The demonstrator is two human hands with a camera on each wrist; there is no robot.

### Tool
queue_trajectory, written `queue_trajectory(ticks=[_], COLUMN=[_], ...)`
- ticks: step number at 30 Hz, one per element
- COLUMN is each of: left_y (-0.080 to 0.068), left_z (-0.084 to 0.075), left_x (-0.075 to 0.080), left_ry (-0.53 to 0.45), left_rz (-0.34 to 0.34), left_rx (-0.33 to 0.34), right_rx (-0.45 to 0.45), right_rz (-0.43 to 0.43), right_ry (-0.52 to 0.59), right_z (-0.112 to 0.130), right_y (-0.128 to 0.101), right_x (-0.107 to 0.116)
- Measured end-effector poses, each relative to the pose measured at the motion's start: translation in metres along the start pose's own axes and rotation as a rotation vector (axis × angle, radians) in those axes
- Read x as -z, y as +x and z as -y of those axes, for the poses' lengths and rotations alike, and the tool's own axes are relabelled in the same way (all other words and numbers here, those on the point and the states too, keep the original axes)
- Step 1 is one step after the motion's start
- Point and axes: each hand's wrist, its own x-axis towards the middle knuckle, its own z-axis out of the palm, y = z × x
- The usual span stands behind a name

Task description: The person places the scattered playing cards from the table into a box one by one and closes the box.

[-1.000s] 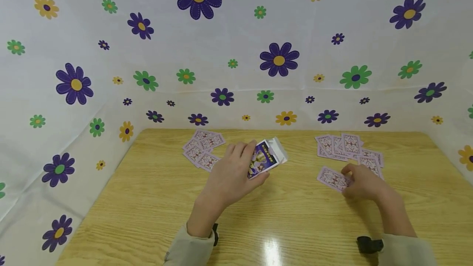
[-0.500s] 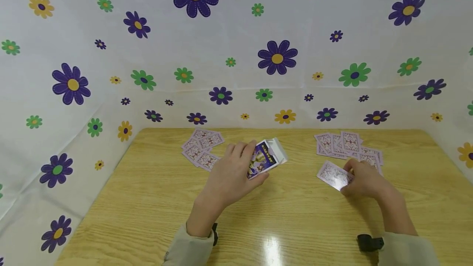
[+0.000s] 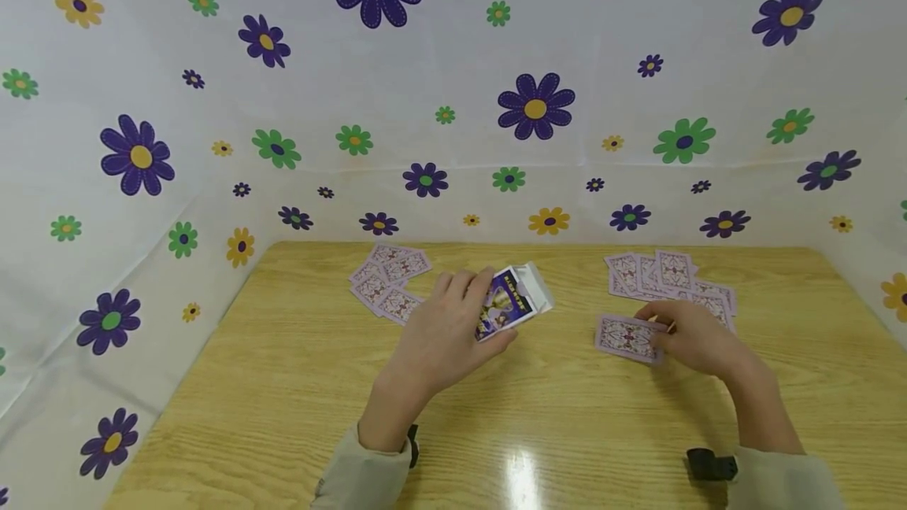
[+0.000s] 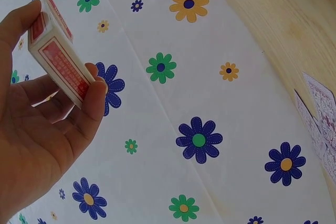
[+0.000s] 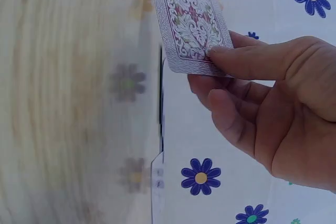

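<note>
My left hand grips a card box with a purple front and a gold trophy print. Its white flap hangs open toward the upper right. In the left wrist view the box's red and white narrow side faces me, held between thumb and fingers. With thumb and fingers, my right hand pinches a playing card, its patterned back showing. In the right wrist view the thumb lies across one corner of that card. It is held over the wooden table, just in front of the right-hand spread of cards.
Several face-down cards overlap at the table's back left, partly behind my left hand. More face-down cards lie spread at the back right, partly behind my right hand. Flower-printed white cloth rises behind the wooden table and along its sides.
The card in my right hand has lifted, swung a little left and turned so its long edge lies more level. My left hand and the box have stayed in place.
</note>
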Motion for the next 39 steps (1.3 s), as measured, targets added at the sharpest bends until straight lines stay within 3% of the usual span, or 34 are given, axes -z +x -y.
queue_trajectory(ticks=[5,15,30,39], left_y=[0.001,0.0,0.001,0.001], left_z=[0.0,-0.001,-0.003,-0.004], left_x=[0.001,0.0,0.0,-0.002], left_ry=[0.012,0.008,-0.028,-0.001], left_rz=[-0.001,0.011,0.024,0.02], left_rx=[-0.003,0.001,-0.008,-0.023], right_rx=[0.037,0.055,0.138,0.227], right_rz=[-0.065,-0.21,-0.382,-0.563], right_ry=[-0.024,0.074,0.129,0.144], right_z=[0.012,0.029,0.055,0.076], right_y=[-0.001,-0.005,-0.014,-0.019], right_x=[0.003,0.009,0.012,0.01])
